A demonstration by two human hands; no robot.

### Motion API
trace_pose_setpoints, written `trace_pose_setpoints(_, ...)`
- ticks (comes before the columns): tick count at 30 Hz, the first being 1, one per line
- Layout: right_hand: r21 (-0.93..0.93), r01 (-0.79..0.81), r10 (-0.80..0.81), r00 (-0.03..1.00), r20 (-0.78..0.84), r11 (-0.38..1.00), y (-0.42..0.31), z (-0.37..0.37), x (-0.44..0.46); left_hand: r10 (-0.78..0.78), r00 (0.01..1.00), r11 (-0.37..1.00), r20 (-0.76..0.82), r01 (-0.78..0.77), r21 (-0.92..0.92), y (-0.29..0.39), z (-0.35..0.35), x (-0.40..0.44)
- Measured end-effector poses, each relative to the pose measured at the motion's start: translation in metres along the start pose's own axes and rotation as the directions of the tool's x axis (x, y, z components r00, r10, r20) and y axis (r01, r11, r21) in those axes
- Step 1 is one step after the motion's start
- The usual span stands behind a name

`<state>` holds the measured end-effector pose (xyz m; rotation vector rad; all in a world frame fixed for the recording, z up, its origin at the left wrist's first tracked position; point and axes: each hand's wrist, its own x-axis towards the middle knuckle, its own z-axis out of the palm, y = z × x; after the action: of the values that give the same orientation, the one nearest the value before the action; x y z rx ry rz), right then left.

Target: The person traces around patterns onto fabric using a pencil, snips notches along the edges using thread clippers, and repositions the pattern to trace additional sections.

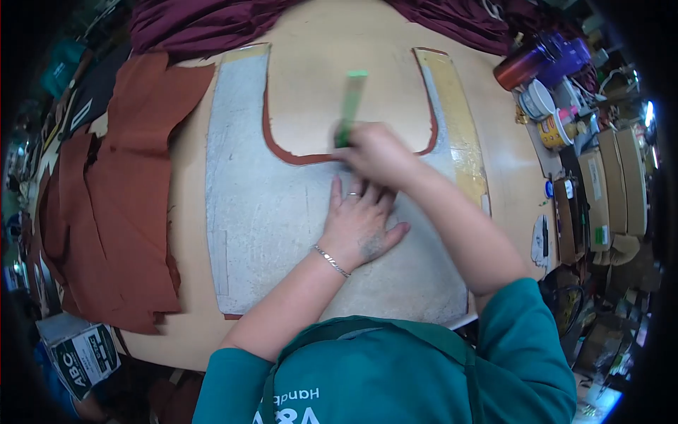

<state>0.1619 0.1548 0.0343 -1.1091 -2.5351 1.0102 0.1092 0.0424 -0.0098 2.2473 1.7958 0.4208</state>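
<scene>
A large grey U-shaped panel point(275, 212) lies flat on the table, with a reddish-brown edge point(289, 157) showing along its curved cut-out. My left hand point(361, 220) rests on it, fingers spread and pressed flat just below the curve. Above those fingertips, my right hand point(378, 154) is closed round a long thin green tool point(352, 102), blurred by motion. The tool's bright green end points away from me. Its lower end is hidden at my fingers, close to the cut-out's bottom edge. Yellowish tape covers the panel's right arm.
Brown leather pieces point(116, 212) lie at the left of the table point(339, 35). Maroon fabric point(205, 25) is bunched at the far edge. To the right are a red and purple flask point(526, 62), a white tub point(537, 99), a yellow tub point(554, 132) and cardboard boxes point(614, 180).
</scene>
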Motion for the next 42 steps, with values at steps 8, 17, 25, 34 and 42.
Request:
trace_pose_setpoints(8,0.172,-0.201,0.232,0.956,-0.181,0.964,0.025,-0.002,-0.025,-0.043,0.999,0.998,0.023,0.042,0.046,0.006,-0.005,0.000)
trace_pose_setpoints(17,0.202,-0.230,0.261,0.954,-0.145,0.952,0.142,-0.088,-0.046,-0.055,0.998,0.996,0.012,0.054,0.072,0.010,-0.004,0.001)
trace_pose_setpoints(25,0.065,-0.271,0.270,0.963,0.025,0.960,0.151,-0.141,0.049,-0.050,0.998,0.997,0.028,0.048,0.062,0.009,-0.006,0.003)
trace_pose_setpoints(34,0.299,-0.156,0.230,0.946,-0.229,0.941,0.193,-0.158,0.135,-0.047,0.999,0.997,0.000,0.046,0.056,0.007,-0.003,0.003)
trace_pose_setpoints(42,0.556,-0.072,0.354,0.837,-0.418,0.828,0.144,-0.102,0.006,-0.026,0.999,0.999,-0.043,0.027,0.034,0.007,-0.003,0.002)
